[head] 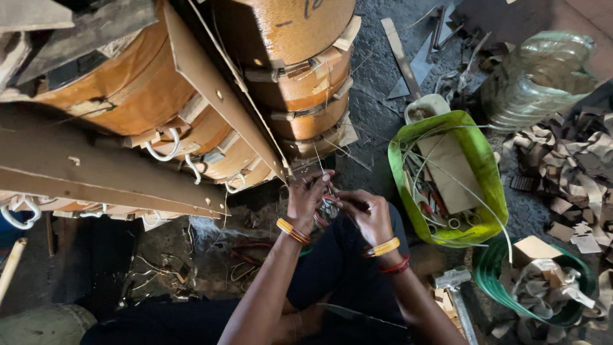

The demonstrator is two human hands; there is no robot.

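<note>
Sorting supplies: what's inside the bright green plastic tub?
The bright green plastic tub holds a brown cardboard sheet, thin pale strips and small rings; whatever lies beneath them is covered.

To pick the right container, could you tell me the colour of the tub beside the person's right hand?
Bright green tub, clearest in the head view.

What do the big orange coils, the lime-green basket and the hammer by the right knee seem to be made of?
The big orange wound coils look like tape- or paper-wrapped winding, matte with fine ribbing. The lime-green oval basket seems to be flexible plastic, with a glossy, slightly warped rim. The grey hammer looks like bare steel, dull and scuffed; what its handle is made of is unclear.
</note>
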